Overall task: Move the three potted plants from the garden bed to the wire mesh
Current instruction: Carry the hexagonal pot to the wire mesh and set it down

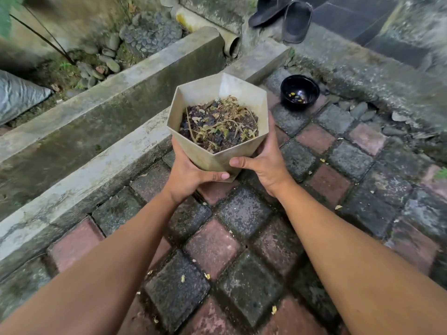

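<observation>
A beige hexagonal pot (212, 160) filled with dark soil and dried, yellowish plant remains is held in the air above the paving. My left hand (191, 175) grips its lower left side, thumb across the front. My right hand (263, 163) clasps its lower right side, thumb on the front face. The pot's base is hidden by my hands. No wire mesh and no other potted plants show in this view.
A concrete drainage channel (101, 117) with raised curbs runs diagonally at left, with a pipe outlet (232, 47) at its far end. A small black bowl (300, 93) sits on the pavers ahead. Dark sandals (290, 18) lie at the top. Red and grey pavers (217, 250) cover the ground.
</observation>
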Demonstrator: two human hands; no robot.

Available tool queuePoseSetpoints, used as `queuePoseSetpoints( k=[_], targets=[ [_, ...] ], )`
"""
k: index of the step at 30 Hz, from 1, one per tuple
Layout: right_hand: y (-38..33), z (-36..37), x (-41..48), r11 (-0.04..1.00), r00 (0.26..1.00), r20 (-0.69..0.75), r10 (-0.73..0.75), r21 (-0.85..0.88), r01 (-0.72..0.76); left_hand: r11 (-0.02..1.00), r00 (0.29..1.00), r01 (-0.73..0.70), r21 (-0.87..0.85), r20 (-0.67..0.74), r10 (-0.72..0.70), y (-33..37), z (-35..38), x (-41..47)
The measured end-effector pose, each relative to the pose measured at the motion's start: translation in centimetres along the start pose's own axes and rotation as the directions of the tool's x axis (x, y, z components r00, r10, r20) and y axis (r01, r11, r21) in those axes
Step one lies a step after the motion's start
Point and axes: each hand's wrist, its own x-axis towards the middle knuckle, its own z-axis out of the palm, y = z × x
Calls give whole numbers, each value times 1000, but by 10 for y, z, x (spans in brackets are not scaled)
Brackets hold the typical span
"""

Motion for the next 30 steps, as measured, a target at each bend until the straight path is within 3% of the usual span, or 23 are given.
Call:
queuePoseSetpoints(
  k=[4,7,15,20,26,30],
  targets=[
    [-9,7,-3,998,997,-65,44,50,-41,999,1000,-2,-39,22,3,14,1,-11],
    [-22,11,-12,995,990,-123,67,84,-57,997,999,-23,-72,-41,20,25,13,-30],
    [-92,9,23,993,979,-201,21,122,3,958,950,-282,-53,-157,271,106,38,-20],
    [-216,24,78,995,991,-131,11,99,2,921,913,-383,-76,-184,365,239,17,-18],
    [-388,56,115,997,1000,-25,0,82,2,909,895,-405,-98,-245,373,415,-16,-47],
    [-514,78,124,997,998,-55,3,76,1,905,901,-409,-117,-212,379,537,-29,-80]
  ],
)
